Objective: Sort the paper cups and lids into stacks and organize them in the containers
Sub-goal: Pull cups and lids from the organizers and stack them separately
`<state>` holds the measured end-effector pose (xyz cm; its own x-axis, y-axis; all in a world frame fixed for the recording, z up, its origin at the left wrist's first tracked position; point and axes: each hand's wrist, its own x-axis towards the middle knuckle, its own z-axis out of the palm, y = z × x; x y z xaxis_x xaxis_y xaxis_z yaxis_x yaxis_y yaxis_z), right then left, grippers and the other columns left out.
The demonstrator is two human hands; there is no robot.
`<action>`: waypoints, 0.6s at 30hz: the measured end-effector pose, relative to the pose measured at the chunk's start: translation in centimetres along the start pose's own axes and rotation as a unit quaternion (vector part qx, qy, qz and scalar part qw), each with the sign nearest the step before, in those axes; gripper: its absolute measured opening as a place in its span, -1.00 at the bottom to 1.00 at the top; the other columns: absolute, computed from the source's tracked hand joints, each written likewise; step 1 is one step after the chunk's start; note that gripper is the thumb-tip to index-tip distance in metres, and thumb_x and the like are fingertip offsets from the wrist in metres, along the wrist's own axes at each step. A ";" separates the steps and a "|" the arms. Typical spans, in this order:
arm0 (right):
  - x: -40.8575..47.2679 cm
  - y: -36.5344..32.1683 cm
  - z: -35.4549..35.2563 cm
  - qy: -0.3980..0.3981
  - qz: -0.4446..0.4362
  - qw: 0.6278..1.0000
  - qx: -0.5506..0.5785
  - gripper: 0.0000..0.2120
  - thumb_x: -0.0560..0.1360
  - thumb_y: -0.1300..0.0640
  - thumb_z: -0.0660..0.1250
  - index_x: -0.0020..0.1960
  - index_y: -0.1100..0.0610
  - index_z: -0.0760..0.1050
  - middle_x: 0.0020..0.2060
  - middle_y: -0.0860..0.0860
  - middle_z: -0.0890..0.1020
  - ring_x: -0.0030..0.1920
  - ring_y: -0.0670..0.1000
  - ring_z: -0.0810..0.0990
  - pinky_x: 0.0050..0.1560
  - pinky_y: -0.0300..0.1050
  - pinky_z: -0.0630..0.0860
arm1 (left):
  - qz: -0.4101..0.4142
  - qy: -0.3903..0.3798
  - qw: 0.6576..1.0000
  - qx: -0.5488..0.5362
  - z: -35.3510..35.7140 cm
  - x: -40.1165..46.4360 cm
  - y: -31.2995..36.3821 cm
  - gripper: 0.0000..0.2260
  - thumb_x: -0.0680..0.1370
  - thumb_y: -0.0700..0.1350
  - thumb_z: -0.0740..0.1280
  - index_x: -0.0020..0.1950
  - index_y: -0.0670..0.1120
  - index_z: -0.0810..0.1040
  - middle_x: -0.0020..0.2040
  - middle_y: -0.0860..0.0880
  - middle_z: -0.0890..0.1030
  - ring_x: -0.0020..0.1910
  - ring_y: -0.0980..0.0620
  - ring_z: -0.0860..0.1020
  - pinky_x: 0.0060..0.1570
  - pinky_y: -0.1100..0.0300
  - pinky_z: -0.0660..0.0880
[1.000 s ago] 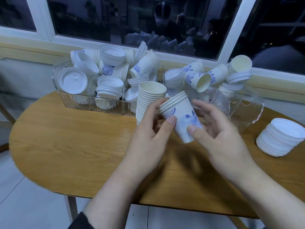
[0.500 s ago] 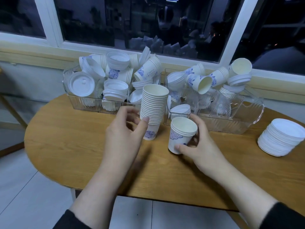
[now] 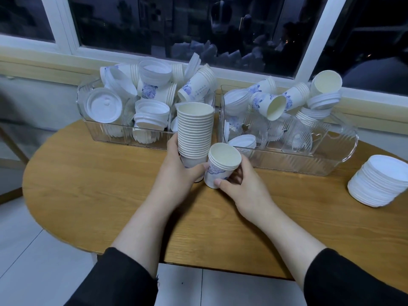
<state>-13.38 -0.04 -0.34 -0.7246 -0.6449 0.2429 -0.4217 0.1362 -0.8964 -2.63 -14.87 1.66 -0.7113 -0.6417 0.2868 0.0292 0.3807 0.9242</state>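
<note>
A tall stack of white paper cups [image 3: 195, 129] stands upright on the wooden table [image 3: 88, 184], and my left hand [image 3: 178, 168] grips its base. Right beside it my right hand [image 3: 240, 184] holds a short stack of a few blue-patterned cups [image 3: 221, 164], tilted slightly and touching the tall stack. Behind them, two clear plastic containers, the left container [image 3: 106, 133] and the right container [image 3: 309, 155], hold jumbled cups and white lids. A stack of white lids [image 3: 379, 180] lies at the table's right edge.
A window with a white frame [image 3: 66, 29] and a sill runs behind the containers. The round table's front edge curves close to my forearms, with tiled floor [image 3: 33, 272] below. Bare wood lies on the left half of the table.
My left hand has closed round the base of the tall stack. My right hand has brought the short stack of cups left against it. The view has moved closer.
</note>
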 end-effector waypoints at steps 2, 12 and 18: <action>0.2 0.0 0.4 0.003 0.000 1.000 -0.010 -0.25 0.38 0.13 0.50 0.49 -0.06 0.27 0.27 -0.16 0.58 0.26 -0.16 0.56 0.37 0.05 0.45 | 0.000 0.020 1.000 0.017 -0.3 0.0 -0.2 -0.22 0.40 -0.16 0.56 0.51 0.05 0.23 0.31 0.11 0.53 0.26 0.12 0.51 0.21 0.23 0.41; 1.4 0.3 1.7 -0.005 0.018 0.997 -0.070 -0.18 0.29 -0.15 0.46 0.48 -0.28 0.20 0.20 -0.18 0.62 0.21 -0.08 0.60 0.26 0.11 0.52 | -0.015 0.042 0.996 0.075 -2.3 -0.5 -0.5 -0.26 0.41 -0.18 0.53 0.50 0.08 0.27 0.18 0.16 0.54 0.17 0.07 0.54 0.09 0.19 0.40; -1.1 -0.9 -1.0 0.078 -0.060 0.990 -0.098 -0.53 0.49 0.10 0.48 0.37 -0.04 0.48 0.01 -0.12 0.66 0.00 -0.13 0.64 0.13 -0.03 0.59 | 0.014 0.090 0.989 0.112 -3.3 -1.6 1.1 -0.31 0.38 -0.07 0.46 0.49 0.03 0.31 0.26 0.09 0.52 0.25 0.02 0.52 0.23 0.07 0.45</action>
<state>-12.75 1.36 0.55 -0.7317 -0.5437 0.4110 -0.5965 0.2191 -0.7721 0.86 -15.61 3.00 -0.5747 -0.7299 0.3701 -0.1245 0.5249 0.8420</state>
